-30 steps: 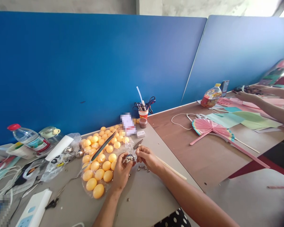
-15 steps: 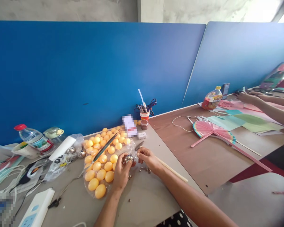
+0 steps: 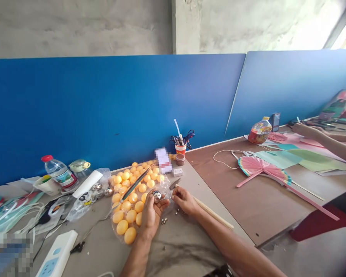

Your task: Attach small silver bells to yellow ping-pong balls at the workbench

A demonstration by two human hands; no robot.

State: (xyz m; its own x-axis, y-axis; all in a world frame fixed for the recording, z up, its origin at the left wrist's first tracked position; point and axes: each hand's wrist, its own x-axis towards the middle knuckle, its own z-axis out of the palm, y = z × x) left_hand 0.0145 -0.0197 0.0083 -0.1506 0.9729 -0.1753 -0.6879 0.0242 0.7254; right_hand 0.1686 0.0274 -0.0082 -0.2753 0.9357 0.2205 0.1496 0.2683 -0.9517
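Note:
A shiny silver ball with a bumpy surface (image 3: 157, 196) rests in my left hand (image 3: 151, 217), held by the thumb against partly opened fingers. To its right, my right hand (image 3: 186, 201) has thumb and forefinger pinched together; whatever may be between them is too small to make out. Small silver beads (image 3: 164, 221) lie on the table below the hands. Behind my left hand spreads a clear bag of orange balls (image 3: 131, 215), with dark tweezers (image 3: 137, 181) lying across it. A pointed blade (image 3: 174, 184) and a pale stick (image 3: 215, 213) lie by my right hand.
On the left are a bottle (image 3: 60, 173), more silver balls (image 3: 108, 191), cables and a power strip (image 3: 57, 252). A cup of pens (image 3: 180, 149) stands by the blue partition (image 3: 118, 104). Rightward lie a pink paper fan (image 3: 262, 168), coloured paper and another person's hands (image 3: 305, 129).
The camera view has tilted up slightly. My left hand has turned and its fingers have loosened, leaving more of the silver ball showing. My right hand stays pinched beside it.

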